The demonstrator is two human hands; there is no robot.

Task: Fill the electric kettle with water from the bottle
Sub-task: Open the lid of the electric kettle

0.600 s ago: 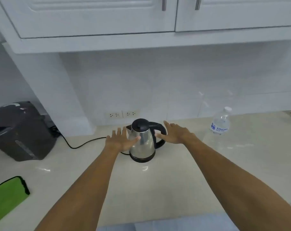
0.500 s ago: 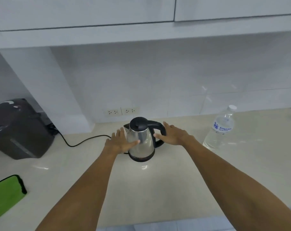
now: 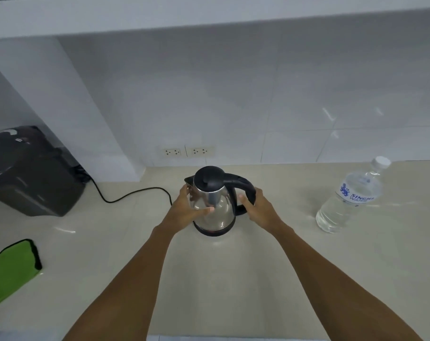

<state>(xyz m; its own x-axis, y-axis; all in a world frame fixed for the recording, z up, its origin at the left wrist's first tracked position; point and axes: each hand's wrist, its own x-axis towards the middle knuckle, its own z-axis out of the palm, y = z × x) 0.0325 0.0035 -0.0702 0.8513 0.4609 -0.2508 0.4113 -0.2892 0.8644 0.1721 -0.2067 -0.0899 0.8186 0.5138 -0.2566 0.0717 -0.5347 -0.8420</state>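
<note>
Fingers point(image 3: 184, 193) of both hands grip kettle point(image 3: 212, 205), lid shut.

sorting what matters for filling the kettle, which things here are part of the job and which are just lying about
Part of the job:
kettle, lid shut, left hand on its body, right hand at its handle
water bottle, capped, standing to the right

Just lying about:
green cloth
dark appliance
wall sockets

Two bare forearms, no sleeves in frame. Left hand point(image 3: 184, 212) and right hand point(image 3: 260, 212) bare: no gloves, watch or wristbands visible. Rings not apparent, though fingers are small and partly hidden.
</note>
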